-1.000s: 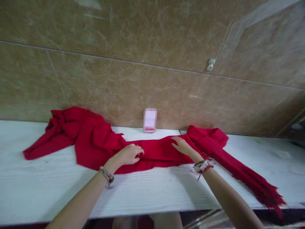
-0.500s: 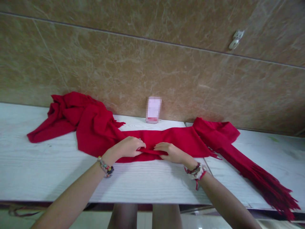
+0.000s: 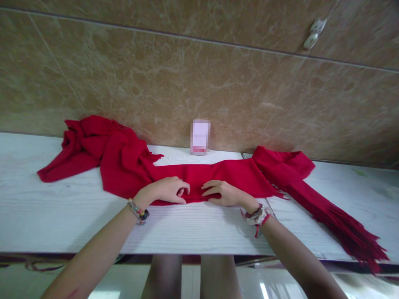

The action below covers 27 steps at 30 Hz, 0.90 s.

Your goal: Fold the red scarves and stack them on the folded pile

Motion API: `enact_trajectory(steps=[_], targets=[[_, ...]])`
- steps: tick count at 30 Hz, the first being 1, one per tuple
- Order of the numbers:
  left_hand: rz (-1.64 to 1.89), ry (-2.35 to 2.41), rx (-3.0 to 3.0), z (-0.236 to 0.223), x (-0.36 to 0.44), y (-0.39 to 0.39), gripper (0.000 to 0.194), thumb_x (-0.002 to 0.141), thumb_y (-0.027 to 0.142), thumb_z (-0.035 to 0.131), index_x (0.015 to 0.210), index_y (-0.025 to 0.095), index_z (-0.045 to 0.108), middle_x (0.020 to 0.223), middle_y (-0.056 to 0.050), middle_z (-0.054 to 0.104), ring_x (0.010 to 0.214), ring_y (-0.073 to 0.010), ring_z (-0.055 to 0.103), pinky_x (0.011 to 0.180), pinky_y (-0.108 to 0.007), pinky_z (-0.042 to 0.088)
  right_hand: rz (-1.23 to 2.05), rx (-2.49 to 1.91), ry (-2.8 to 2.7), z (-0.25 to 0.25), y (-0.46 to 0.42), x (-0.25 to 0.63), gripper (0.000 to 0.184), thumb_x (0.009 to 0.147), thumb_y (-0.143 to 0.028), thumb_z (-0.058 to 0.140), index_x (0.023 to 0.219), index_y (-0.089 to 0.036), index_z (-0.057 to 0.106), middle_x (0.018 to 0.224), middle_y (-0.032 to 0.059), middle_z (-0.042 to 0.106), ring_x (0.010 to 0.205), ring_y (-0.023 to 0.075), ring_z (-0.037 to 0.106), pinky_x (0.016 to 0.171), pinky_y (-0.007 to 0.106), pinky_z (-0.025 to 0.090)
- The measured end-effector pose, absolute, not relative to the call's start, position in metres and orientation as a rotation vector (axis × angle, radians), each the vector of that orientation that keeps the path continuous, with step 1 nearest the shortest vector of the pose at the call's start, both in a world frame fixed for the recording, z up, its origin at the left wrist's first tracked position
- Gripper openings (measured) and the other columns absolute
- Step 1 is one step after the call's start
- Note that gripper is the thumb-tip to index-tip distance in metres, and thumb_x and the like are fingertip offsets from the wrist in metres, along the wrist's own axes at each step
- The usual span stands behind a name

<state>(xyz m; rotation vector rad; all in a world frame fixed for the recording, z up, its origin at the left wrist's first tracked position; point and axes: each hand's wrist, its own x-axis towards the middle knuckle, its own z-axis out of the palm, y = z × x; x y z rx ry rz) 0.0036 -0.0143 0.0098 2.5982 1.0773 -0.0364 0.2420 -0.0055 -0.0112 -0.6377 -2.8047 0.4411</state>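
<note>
A red fringed scarf (image 3: 199, 170) lies stretched across the white wood-grain table (image 3: 193, 232). Its middle is a flat band, with a crumpled heap on the left. To the right, one strip is folded over and trails to a fringed end near the front edge. My left hand (image 3: 171, 189) rests on the band near its front edge, thumb and curved forefinger apart. Opposite it, my right hand (image 3: 226, 193) lies on the same band with its fingers spread. Between the hands the cloth looks smooth, and neither hand visibly grips it. Both wrists wear bracelets.
A blurred-out pinkish-white box-shaped object (image 3: 200, 137) stands at the back of the table against the brown marbled tile wall (image 3: 174, 83). A small white cat-shaped fixture (image 3: 314, 33) is on the wall at upper right. My legs are below the table's front edge.
The raised fold of scarf pinched between my fingers has been laid down flat near the front edge. My fingers have loosened and parted. The view has tilted slightly downward.
</note>
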Motion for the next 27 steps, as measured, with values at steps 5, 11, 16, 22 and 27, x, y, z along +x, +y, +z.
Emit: enact_trajectory(steps=[5, 11, 16, 22, 27], targets=[[-0.056, 1.021, 2.533, 0.009, 0.004, -0.014, 0.013, 0.07, 0.024, 0.064, 0.081, 0.018, 0.06, 0.06, 0.006, 0.055, 0.057, -0.0098, 0.049, 0.055, -0.019, 0.034, 0.45, -0.616, -2.818, -0.011, -0.005, 0.242, 0.024, 0.078, -0.021, 0.058, 0.1, -0.014, 0.067, 0.113, 0.0113, 0.061, 0.109, 0.0187, 0.052, 0.094, 0.03, 0.041], [-0.044, 0.986, 2.675, 0.01, 0.007, -0.017, 0.007, 0.071, 0.019, 0.059, 0.077, 0.018, 0.058, 0.068, 0.003, 0.057, 0.062, -0.0117, 0.051, 0.056, -0.021, 0.035, 0.334, -0.625, -2.781, -0.012, -0.007, 0.241, 0.03, 0.074, -0.016, 0.059, 0.104, -0.012, 0.064, 0.11, 0.0116, 0.062, 0.107, 0.0196, 0.053, 0.093, 0.032, 0.042], [-0.063, 1.026, 2.774, 0.008, 0.009, -0.018, 0.022, 0.071, 0.008, 0.05, 0.088, 0.019, 0.059, 0.09, -0.002, 0.063, 0.081, -0.0162, 0.057, 0.069, -0.024, 0.041, 0.245, -0.631, -2.754, -0.011, -0.011, 0.239, 0.037, 0.072, -0.009, 0.054, 0.108, -0.013, 0.061, 0.108, 0.0113, 0.062, 0.102, 0.019, 0.055, 0.09, 0.033, 0.044], [0.028, 1.091, 2.706, -0.001, 0.005, -0.009, 0.032, 0.074, 0.007, 0.047, 0.103, 0.017, 0.057, 0.106, -0.005, 0.062, 0.098, -0.0168, 0.055, 0.085, -0.026, 0.04, 0.189, -0.737, -2.798, -0.007, -0.015, 0.24, 0.043, 0.071, -0.011, 0.055, 0.114, -0.015, 0.056, 0.111, 0.0119, 0.059, 0.102, 0.0204, 0.054, 0.088, 0.035, 0.044], [0.117, 1.179, 2.598, -0.006, -0.001, -0.003, 0.032, 0.076, 0.011, 0.048, 0.106, 0.018, 0.057, 0.108, -0.004, 0.062, 0.097, -0.0157, 0.056, 0.086, -0.025, 0.04, 0.177, -0.845, -2.814, -0.004, -0.016, 0.246, 0.056, 0.07, -0.014, 0.056, 0.125, -0.013, 0.046, 0.119, 0.0139, 0.053, 0.108, 0.0225, 0.05, 0.091, 0.036, 0.042]])
